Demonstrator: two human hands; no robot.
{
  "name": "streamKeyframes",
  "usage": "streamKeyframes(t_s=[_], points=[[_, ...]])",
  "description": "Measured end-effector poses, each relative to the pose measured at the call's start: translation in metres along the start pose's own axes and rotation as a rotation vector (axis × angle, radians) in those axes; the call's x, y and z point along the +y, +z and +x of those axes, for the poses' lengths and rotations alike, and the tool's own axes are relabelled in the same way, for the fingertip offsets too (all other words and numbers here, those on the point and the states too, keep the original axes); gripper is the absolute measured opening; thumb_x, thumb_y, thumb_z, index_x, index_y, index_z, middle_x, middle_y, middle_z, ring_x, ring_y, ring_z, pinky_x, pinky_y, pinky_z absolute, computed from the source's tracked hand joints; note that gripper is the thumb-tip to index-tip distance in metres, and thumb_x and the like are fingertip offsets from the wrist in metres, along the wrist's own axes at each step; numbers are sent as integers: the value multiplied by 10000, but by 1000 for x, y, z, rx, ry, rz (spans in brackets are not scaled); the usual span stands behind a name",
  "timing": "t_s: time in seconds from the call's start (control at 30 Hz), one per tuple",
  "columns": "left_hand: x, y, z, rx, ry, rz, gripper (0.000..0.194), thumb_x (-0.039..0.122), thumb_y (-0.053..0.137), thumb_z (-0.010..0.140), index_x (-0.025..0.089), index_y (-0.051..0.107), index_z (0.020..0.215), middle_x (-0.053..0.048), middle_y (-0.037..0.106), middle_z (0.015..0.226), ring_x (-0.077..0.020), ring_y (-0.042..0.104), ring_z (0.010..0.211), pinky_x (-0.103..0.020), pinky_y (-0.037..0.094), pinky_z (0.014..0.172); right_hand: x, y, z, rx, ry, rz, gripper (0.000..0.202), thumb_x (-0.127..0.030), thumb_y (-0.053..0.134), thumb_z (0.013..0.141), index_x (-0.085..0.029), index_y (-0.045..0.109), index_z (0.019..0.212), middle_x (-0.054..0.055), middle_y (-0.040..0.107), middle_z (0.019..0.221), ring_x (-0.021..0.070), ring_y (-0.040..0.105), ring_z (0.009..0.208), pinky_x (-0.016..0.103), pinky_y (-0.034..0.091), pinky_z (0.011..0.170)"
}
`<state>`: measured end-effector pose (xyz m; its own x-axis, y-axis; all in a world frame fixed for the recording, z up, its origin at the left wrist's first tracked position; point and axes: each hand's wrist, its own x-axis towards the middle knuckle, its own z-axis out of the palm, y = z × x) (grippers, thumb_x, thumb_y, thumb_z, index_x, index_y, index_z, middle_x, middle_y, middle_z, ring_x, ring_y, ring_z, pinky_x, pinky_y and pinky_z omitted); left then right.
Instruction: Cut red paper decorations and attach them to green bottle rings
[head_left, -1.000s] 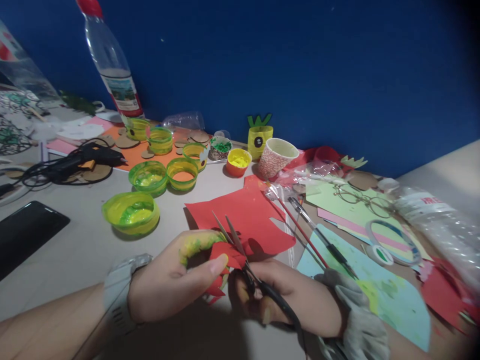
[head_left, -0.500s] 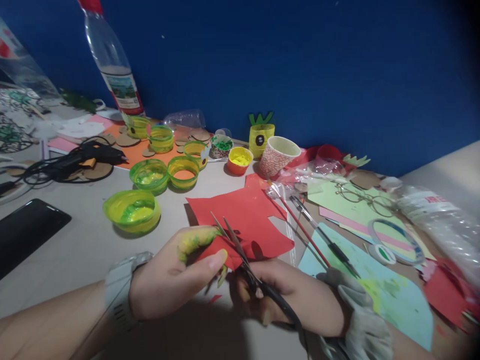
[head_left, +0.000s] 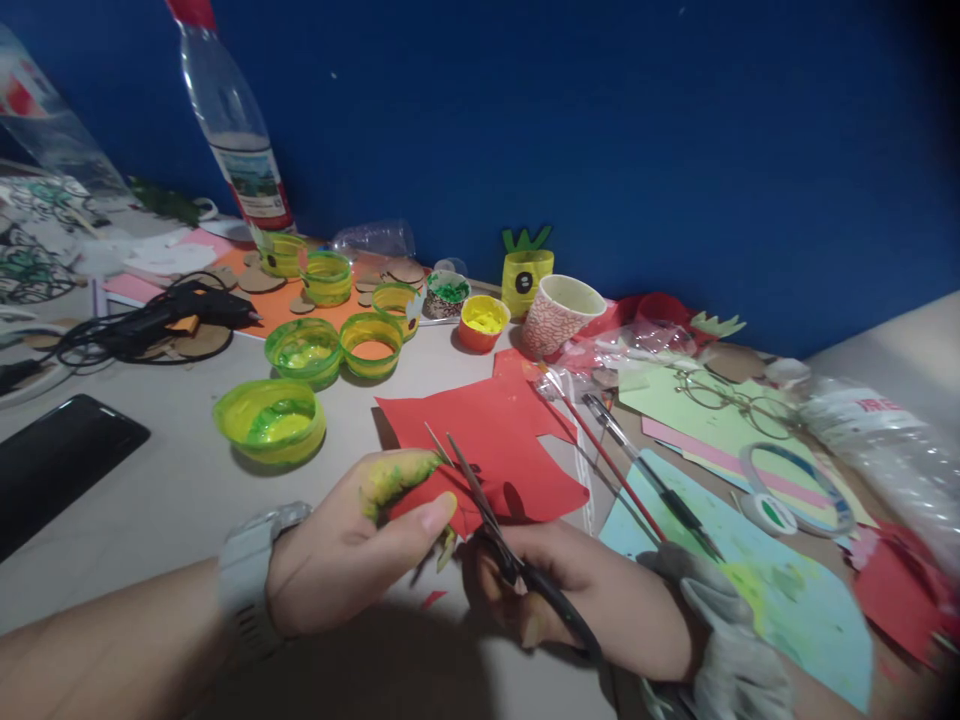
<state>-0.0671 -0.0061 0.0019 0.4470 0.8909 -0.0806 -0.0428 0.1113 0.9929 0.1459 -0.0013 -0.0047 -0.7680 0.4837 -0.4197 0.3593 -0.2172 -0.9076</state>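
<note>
My left hand, its fingers stained yellow and green, pinches a piece of red paper between thumb and fingers. In my right hand is a pair of black-handled scissors. The scissor blades are parted and point up and away, lying over the red paper beside my left thumb. A larger red sheet lies just beyond my hands; whether it joins the held piece I cannot tell. Below the hands, a small red scrap rests on the table. Part of the right fingers is in shadow.
Several yellow-green painted cups, one a bowl, stand left of centre. A glue gun and phone lie further left. Behind are a tilted bottle and patterned paper cup. Right are a paintbrush, pen and glasses.
The whole view has shifted slightly, so things sit a little further right. Both hands keep nearly the same pose, with the scissors still parted over the red paper.
</note>
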Motion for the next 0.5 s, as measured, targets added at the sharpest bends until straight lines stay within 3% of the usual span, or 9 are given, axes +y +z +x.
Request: streamKeyframes(t_s=[0.2, 0.33, 0.5], points=[[0, 2, 0, 71, 32, 38, 225, 269, 515, 894, 154, 594, 719, 10, 529, 654, -103, 440, 573, -174, 396, 515, 0, -1, 0, -1, 16, -15, 479, -635, 576, 815, -171, 476, 750, -21, 480, 681, 112, 414, 604, 223, 351, 563], [-2, -3, -1, -10, 7, 12, 224, 278, 495, 929, 158, 594, 768, 10, 563, 709, -98, 469, 604, -174, 436, 595, 1, -1, 0, 11, -3, 1, 485, -639, 592, 803, -170, 482, 746, -18, 486, 676, 115, 412, 599, 229, 350, 562], [-1, -5, 0, -79, -27, -45, 236, 316, 465, 950, 170, 554, 787, 32, 484, 635, -86, 412, 541, -152, 388, 490, 1, 1, 2, 48, -44, -6, 504, -647, 600, 791, -163, 484, 709, -10, 500, 680, 120, 425, 609, 232, 362, 572]])
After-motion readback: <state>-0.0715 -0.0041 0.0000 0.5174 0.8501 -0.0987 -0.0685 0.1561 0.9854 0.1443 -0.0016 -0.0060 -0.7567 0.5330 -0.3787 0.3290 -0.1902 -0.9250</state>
